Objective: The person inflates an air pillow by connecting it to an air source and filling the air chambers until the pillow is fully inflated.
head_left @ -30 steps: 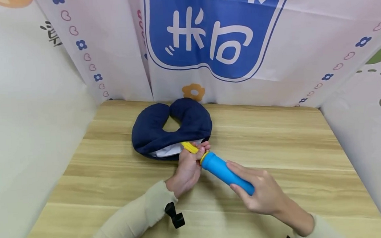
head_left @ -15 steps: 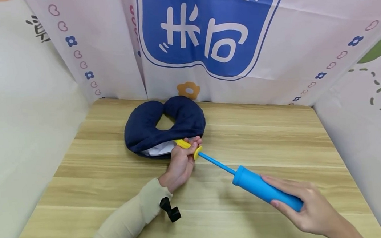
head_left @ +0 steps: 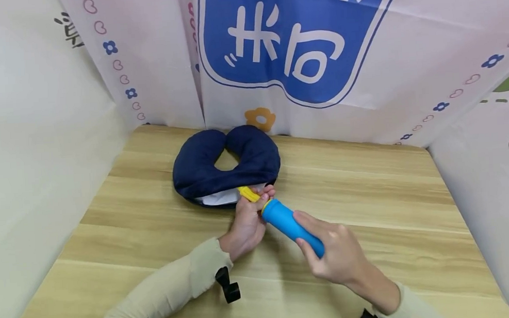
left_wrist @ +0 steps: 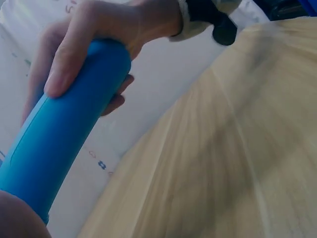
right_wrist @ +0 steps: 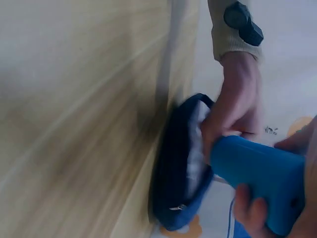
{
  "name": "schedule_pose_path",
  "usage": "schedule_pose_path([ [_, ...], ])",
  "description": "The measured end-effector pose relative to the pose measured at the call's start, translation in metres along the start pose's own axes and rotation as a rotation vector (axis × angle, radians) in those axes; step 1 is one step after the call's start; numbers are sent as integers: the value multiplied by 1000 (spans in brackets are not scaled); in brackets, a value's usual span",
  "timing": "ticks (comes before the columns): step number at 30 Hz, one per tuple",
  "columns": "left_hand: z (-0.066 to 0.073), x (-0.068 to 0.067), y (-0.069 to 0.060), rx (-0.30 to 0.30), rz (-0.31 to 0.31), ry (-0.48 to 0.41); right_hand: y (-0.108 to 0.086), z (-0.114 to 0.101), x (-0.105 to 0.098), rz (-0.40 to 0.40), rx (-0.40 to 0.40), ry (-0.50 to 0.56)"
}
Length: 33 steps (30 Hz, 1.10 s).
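Observation:
A navy U-shaped neck pillow [head_left: 193,165] lies at the back of the table, its front seam gaping over a white inner layer [head_left: 222,198]. At that gap my left hand [head_left: 246,225] holds the yellow nozzle end [head_left: 249,193] of a hand air pump; the nozzle's tip is hidden inside the cover. My right hand [head_left: 341,253] grips the pump's blue barrel [head_left: 286,220], which is pushed up close to the left hand. In the left wrist view, fingers and thumb wrap the blue barrel [left_wrist: 64,119]. A zipper pull [right_wrist: 178,207] shows on the pillow in the right wrist view.
The wood-grain table [head_left: 370,186] is bounded at the back by a printed cloth [head_left: 161,62] and at the sides by pale walls [head_left: 39,143]. A black wrist mount [head_left: 228,284] juts from the left sleeve.
Half a second ago my right hand had drawn the blue barrel back, baring a thin blue rod. Now the barrel is pushed in again toward my left hand, which stays at the pillow.

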State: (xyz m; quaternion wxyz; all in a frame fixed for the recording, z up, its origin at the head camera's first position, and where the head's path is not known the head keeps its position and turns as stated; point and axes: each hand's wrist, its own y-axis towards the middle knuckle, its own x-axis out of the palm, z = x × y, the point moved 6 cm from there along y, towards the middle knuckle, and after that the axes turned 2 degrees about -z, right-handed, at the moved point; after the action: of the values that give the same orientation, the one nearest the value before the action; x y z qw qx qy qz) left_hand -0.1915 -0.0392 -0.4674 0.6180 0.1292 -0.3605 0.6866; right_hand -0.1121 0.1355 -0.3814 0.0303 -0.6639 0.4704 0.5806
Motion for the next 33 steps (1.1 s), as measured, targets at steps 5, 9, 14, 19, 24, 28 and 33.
schedule_pose_path([
  [5,1,-6,7,-12,-43,-21,-13,14,-5,-102,60,76],
  [9,4,-9,11,-21,-40,-45,-40,19,-27,-154,131,84],
  [14,8,-8,13,-18,-45,-47,-66,16,-58,-188,181,49],
  [19,12,0,11,-14,-68,-75,-75,11,-77,-162,210,16],
  [24,12,5,2,-26,-80,-111,-57,1,-65,-108,173,8],
  [28,9,6,-3,-28,-103,-101,-37,-4,-46,-61,102,-31],
  [33,8,2,-3,-33,-101,-50,-20,-2,-17,-42,49,-19],
])
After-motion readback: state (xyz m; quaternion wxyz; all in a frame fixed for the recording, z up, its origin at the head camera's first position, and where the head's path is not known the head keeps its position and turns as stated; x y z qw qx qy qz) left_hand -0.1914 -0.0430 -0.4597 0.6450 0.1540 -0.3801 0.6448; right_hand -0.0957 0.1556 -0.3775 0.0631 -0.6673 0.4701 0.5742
